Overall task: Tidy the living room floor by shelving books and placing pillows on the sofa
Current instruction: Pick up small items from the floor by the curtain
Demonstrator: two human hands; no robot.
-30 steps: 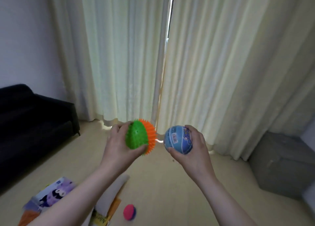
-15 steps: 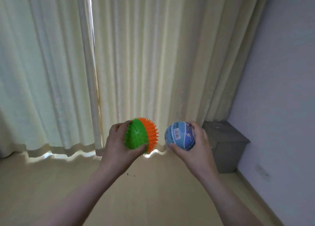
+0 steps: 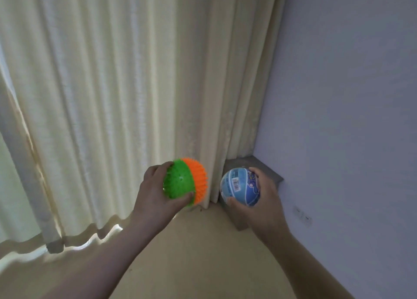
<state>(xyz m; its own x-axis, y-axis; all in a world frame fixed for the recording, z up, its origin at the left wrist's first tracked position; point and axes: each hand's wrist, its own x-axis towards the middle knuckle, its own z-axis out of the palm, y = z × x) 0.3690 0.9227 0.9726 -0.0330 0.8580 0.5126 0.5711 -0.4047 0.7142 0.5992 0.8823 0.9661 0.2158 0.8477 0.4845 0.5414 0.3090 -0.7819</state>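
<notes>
Grey box (image 3: pixel 242 162) now lies behind right hand's (image 3: pixel 264 205) blue ball (image 3: pixel 239 187).

Pale cream curtains (image 3: pixel 101 95) hung in long folds down to the light floor (image 3: pixel 203 253), and daylight glowed along their hems. A bare lilac-grey wall (image 3: pixel 349 73) met them at the corner, with a small white socket (image 3: pixel 302 215) set low on it. A grey box (image 3: pixel 241 164) stood on the floor in that corner, against the wall and just beside the curtains' edge.
</notes>
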